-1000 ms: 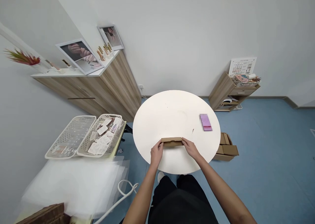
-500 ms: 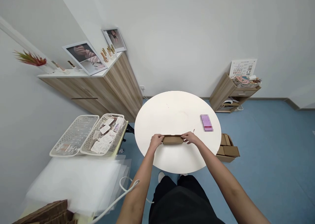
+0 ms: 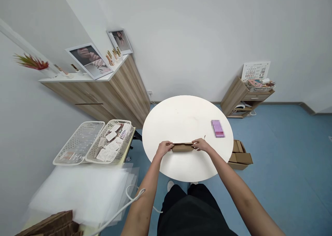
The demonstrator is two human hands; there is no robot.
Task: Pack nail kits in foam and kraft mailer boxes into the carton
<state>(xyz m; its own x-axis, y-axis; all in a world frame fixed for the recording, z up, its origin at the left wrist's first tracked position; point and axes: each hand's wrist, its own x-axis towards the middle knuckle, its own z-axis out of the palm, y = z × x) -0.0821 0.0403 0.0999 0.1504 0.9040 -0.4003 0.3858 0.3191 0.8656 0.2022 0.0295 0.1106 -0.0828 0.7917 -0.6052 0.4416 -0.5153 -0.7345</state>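
cardboard box [image 3: 183,147] btwn l hand [image 3: 164,148], r hand [image 3: 201,144]

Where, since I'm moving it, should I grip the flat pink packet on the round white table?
Pinch the flat pink packet across its long edges, coming from above: it lies flat and narrow on the round white table, so its width suits one hand.

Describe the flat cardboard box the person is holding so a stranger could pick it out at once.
Find the round white table. Toward its near edge, the left hand and right hand grip a flat brown cardboard box from either end. The similar brown boxes nearby lie on the floor, untouched.
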